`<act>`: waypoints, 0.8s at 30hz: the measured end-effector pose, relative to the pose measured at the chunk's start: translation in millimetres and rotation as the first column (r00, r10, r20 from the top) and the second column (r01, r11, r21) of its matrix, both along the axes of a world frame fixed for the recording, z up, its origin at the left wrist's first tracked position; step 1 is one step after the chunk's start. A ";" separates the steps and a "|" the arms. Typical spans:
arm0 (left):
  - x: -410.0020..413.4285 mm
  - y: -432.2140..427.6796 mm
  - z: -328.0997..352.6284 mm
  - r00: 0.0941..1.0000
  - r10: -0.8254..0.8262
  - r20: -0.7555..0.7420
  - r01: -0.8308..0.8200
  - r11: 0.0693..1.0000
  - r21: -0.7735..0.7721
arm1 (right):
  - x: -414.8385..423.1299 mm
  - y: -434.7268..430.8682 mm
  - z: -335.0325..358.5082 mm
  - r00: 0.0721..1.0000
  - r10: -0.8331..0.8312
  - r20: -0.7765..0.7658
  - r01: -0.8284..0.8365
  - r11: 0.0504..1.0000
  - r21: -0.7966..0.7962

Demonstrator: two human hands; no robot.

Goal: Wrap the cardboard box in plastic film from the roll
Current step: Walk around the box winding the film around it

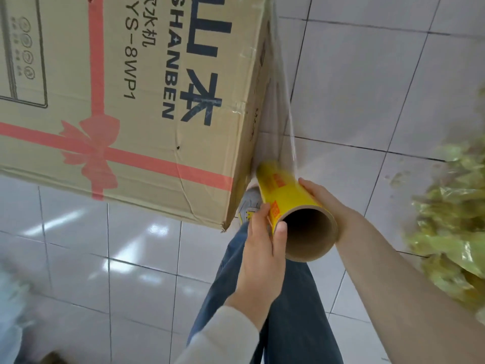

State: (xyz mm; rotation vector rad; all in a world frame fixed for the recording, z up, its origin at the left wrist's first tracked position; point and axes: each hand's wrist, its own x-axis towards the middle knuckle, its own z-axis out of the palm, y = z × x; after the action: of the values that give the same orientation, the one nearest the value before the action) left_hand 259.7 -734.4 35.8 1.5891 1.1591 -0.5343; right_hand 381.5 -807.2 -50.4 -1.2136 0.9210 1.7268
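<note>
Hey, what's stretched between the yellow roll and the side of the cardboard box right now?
A sheet of clear plastic film runs from the roll up along the side of the cardboard box, as the head view shows.

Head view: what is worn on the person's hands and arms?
No gloves, rings or watch show. The left hand meets a long off-white fabric sleeve at the wrist. Behind the right hand the forearm is bare, no sleeve in view.
</note>
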 end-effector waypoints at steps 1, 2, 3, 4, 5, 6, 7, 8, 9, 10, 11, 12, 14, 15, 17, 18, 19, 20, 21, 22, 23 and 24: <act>-3.0 0.0 1.3 0.999 -0.031 -0.027 0.031 1.000 -0.006 | 0.8 -1.1 0.9 0.999 0.042 -0.016 -0.042 0.999 -0.001; -5.5 3.1 0.6 0.995 -0.080 -0.052 0.080 0.997 -0.005 | 1.5 -2.0 2.1 0.994 0.106 -0.024 -0.106 0.994 -0.010; -4.8 9.3 0.7 0.990 -0.131 -0.058 0.131 0.991 -0.003 | 1.9 -1.5 3.2 0.988 0.156 -0.018 -0.156 0.987 -0.028; -1.3 17.4 0.4 0.984 -0.172 -0.040 0.171 0.985 -0.009 | 2.3 -0.9 4.4 0.981 0.194 0.000 -0.194 0.980 -0.041; 3.9 26.3 -0.9 0.979 -0.202 0.004 0.202 0.979 -0.030 | 2.2 -1.8 2.9 0.976 0.218 0.006 -0.217 0.975 -0.048; 10.5 34.3 -2.9 0.969 -0.244 0.043 0.247 0.966 -0.072 | 1.7 -2.2 2.0 0.974 0.226 0.005 -0.225 0.973 -0.048; 17.4 41.0 -3.9 0.949 -0.307 0.070 0.314 0.942 -0.121 | 0.5 -1.6 1.2 0.975 0.220 0.004 -0.220 0.974 -0.047; 22.7 44.8 -4.2 0.919 -0.386 0.082 0.395 0.905 -0.161 | -1.1 -2.0 0.1 0.979 0.206 -0.001 -0.206 0.978 -0.041; 25.7 45.4 -4.5 0.887 -0.454 0.082 0.461 0.870 -0.175 | -2.3 -3.3 0.5 0.980 0.198 -0.004 -0.198 0.980 -0.020; 26.0 43.9 -4.7 0.869 -0.489 0.074 0.494 0.853 -0.166 | -3.5 -5.8 0.7 0.981 0.193 0.000 -0.193 0.981 -0.010; 23.1 40.0 -4.2 0.870 -0.488 0.071 0.493 0.859 -0.139 | -5.3 -9.5 -0.4 0.984 0.180 0.006 -0.180 0.984 -0.021; 15.7 34.6 -4.9 0.889 -0.453 0.071 0.458 0.882 -0.112 | -8.2 -13.4 -0.7 0.986 0.166 0.012 -0.165 0.986 -0.035; -4.6 21.6 -6.1 0.956 -0.289 0.046 0.292 0.954 -0.064 | -19.0 -20.2 -4.8 0.994 0.107 0.029 -0.106 0.993 -0.048; -14.4 14.8 -6.3 0.979 -0.202 0.026 0.203 0.978 -0.046 | -25.2 -21.6 -6.4 0.997 0.067 0.031 -0.066 0.997 -0.039; -31.9 1.1 -2.8 0.998 -0.067 -0.007 0.067 0.997 -0.039 | -39.3 -22.1 -12.8 0.998 0.015 0.054 -0.013 0.999 -0.030; -40.3 -5.1 -0.4 1.000 -0.012 -0.028 0.010 0.998 -0.065 | -44.5 -19.1 -12.4 0.998 0.005 0.064 -0.003 0.999 -0.038; -48.3 -8.8 2.3 0.998 0.029 -0.048 -0.033 0.995 -0.092 | -49.6 -17.3 -12.9 0.998 0.012 0.067 -0.008 0.999 -0.049; -55.7 -9.7 3.2 0.998 0.038 -0.059 -0.043 0.994 -0.097 | -54.5 -15.5 -10.8 0.998 0.030 0.062 -0.027 0.998 -0.056; -61.5 -7.3 3.6 0.998 0.008 -0.067 -0.014 0.996 -0.090 | -59.3 -15.1 -9.5 0.998 0.046 0.052 -0.043 0.997 -0.060; -65.1 -2.2 3.8 0.997 -0.042 -0.071 0.037 0.996 -0.081 | -63.0 -16.6 -8.6 0.996 0.079 0.043 -0.076 0.994 -0.073; -67.1 4.0 3.1 0.994 -0.094 -0.058 0.089 0.993 -0.081 | -66.4 -19.4 -10.0 0.992 0.121 0.038 -0.117 0.989 -0.094; -66.3 11.0 2.1 0.992 -0.124 -0.029 0.121 0.987 -0.102 | -69.3 -19.4 -6.3 0.986 0.164 0.035 -0.158 0.980 -0.118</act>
State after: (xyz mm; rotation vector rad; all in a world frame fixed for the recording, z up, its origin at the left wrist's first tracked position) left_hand 193.4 -723.4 37.8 1.5764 1.0486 -0.6928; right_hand 312.2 -826.5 -56.8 -1.4312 0.9280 1.7847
